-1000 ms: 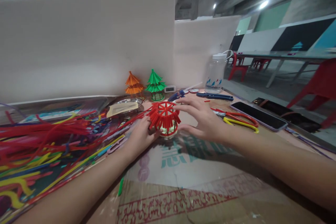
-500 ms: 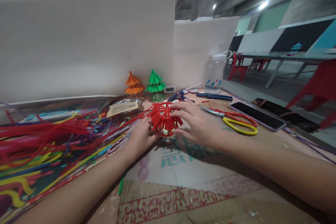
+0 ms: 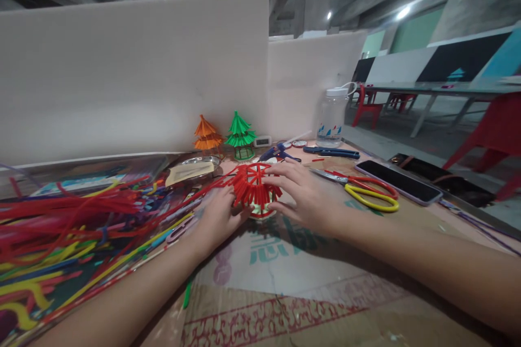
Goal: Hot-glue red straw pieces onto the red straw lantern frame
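A red pipe-cleaner pavilion model (image 3: 255,185) stands in front of me, with a fringed roof, a spoked open top and a pale base below. My left hand (image 3: 220,211) grips its left side, with thumb and fingers bent about the lower edge of the fringe. From the right, my right hand (image 3: 299,192) holds it with curved, slightly spread fingers at the roof and the thumb lower down. Some fingertips are hidden behind the red fringe. Behind it stand a finished-looking orange pavilion (image 3: 207,135) and a green pavilion (image 3: 240,135).
Loose coloured pipe cleaners (image 3: 73,217) are heaped at the left. A metal dish (image 3: 199,165) lies behind them. To the right are scissors (image 3: 366,190), a phone (image 3: 399,180), blue-handled pliers (image 3: 331,152) and a clear bottle (image 3: 330,119). A blue glue gun (image 3: 277,152) lies behind the red model.
The view has shifted slightly, so the background sits lower. A little more of the red model's pale base shows under the fringe. Both hands stay around it.
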Demonstrator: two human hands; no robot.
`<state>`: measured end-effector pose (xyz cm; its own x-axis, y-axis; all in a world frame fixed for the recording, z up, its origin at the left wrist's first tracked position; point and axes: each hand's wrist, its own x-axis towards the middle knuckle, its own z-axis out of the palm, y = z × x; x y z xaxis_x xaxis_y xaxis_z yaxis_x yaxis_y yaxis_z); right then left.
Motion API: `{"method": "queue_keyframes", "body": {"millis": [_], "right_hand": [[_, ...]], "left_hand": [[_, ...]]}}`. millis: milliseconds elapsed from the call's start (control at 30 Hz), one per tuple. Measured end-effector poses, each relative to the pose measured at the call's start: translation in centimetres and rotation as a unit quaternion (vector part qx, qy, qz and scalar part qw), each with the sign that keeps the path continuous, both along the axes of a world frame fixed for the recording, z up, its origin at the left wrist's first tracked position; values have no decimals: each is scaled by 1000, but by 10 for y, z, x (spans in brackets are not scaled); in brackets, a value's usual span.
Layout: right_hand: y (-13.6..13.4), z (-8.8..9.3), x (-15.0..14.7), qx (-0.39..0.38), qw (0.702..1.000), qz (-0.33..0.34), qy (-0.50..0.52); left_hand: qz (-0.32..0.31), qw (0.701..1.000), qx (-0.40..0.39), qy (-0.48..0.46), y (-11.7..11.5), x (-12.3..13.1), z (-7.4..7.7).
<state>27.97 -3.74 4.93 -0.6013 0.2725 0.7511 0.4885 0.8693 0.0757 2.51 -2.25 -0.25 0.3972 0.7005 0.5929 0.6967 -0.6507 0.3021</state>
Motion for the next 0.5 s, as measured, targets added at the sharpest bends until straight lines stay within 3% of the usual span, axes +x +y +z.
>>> {"method": "queue_keyframes", "body": {"millis": [200, 333, 500], "right_hand": [[4, 1, 7, 16, 999, 10, 48], [6, -3, 9, 70, 997, 33, 29], [7, -5, 8, 56, 998, 10, 7]], "left_hand": [[5, 1000, -12, -1, 2, 0, -2], [5, 1000, -8, -6, 1, 1, -1], [1, 1000, -12, -15, 1, 1, -3]]}}
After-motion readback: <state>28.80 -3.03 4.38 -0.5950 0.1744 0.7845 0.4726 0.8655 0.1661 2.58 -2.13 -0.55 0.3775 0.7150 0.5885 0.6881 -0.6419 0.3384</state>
